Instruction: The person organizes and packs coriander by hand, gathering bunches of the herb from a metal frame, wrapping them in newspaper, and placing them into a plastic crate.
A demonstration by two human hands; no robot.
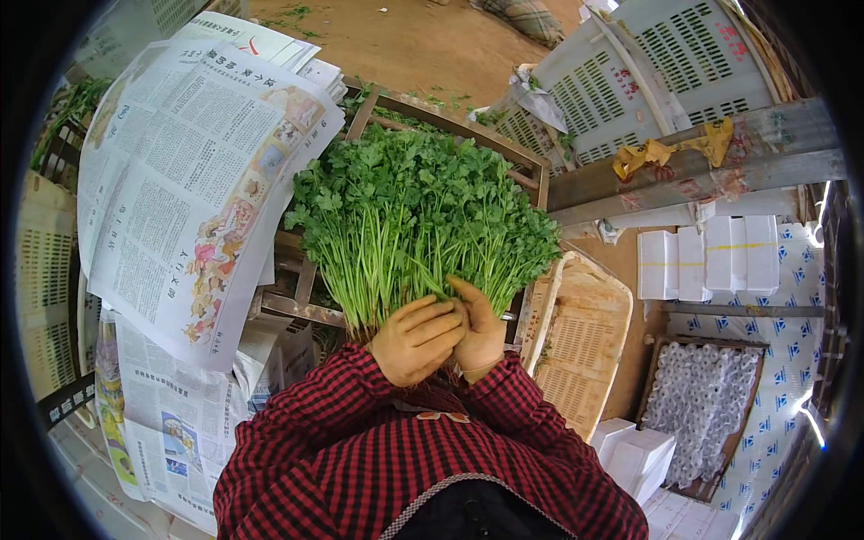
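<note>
A wide, dense pile of leafy greens (414,198), celery or coriander by their look, lies in front of me with leaves at the far side and thin pale stalks toward me. Reddish roots show at the near ends. My left hand (416,340) is closed over the stalk ends at the near middle of the pile, fingers together. Against it, my right hand (479,331) is curled, its fingers around a few stalks. The two hands touch and partly hide what is between them. The greens rest on a brown slatted rack (297,286).
Stacked newspaper sheets (180,207) lie close on the left. A cream plastic basket (580,328) stands right of the rack, below a metal beam (765,144). Perforated crates (603,94) stand at the back right. White boxes (634,459) and a tray of clear-wrapped rolls (697,409) are farther right.
</note>
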